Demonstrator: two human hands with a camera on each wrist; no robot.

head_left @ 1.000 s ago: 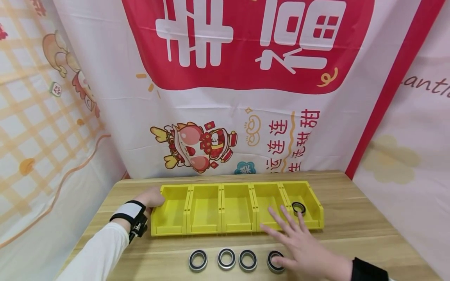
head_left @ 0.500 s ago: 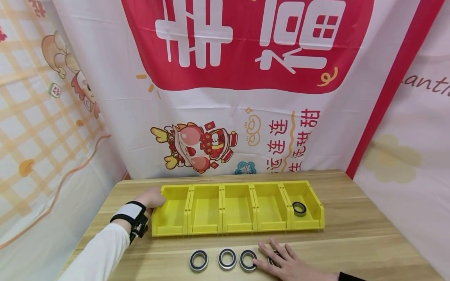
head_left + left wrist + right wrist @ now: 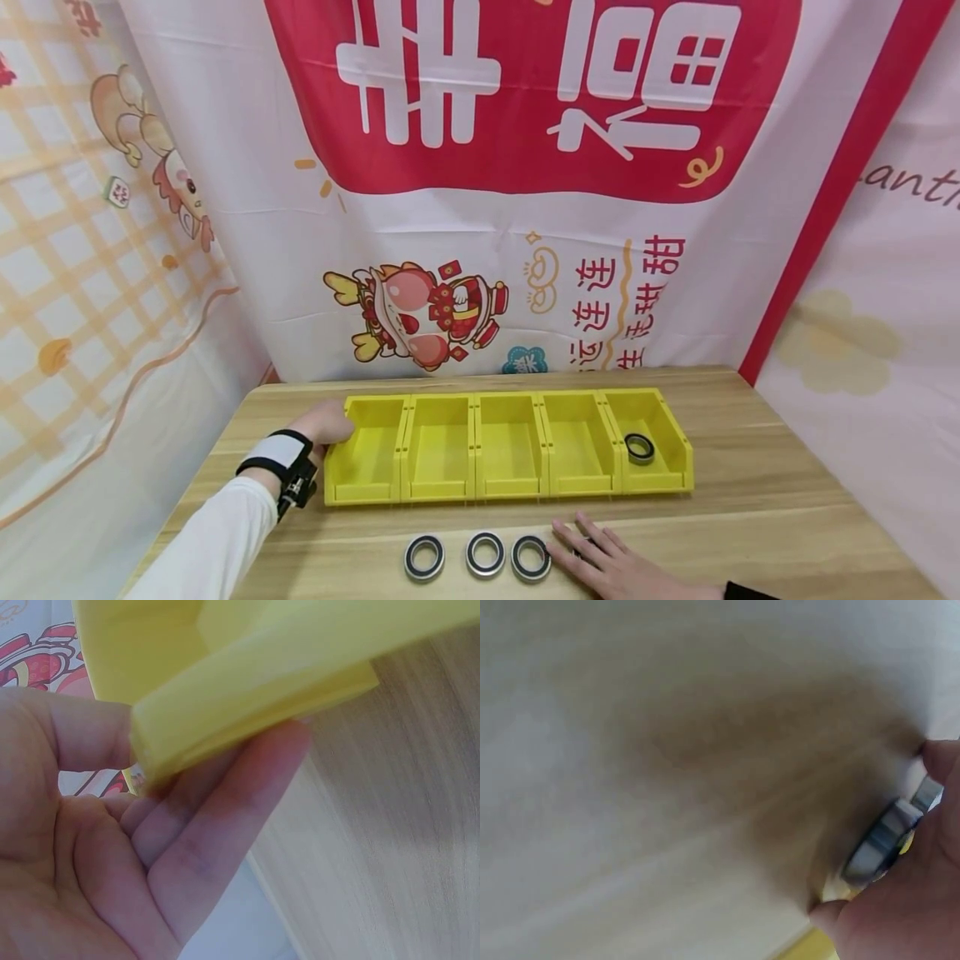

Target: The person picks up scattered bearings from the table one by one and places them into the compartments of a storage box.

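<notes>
The wooden table carries a row of five yellow bins. At its nine o'clock end, the left hand grips the row's wall. Near five o'clock, the right hand is ungripped, fingers stretched over a partly hidden bearing. Three bearings lie toward its nine o'clock; another bearing sits in the three o'clock bin.
</notes>
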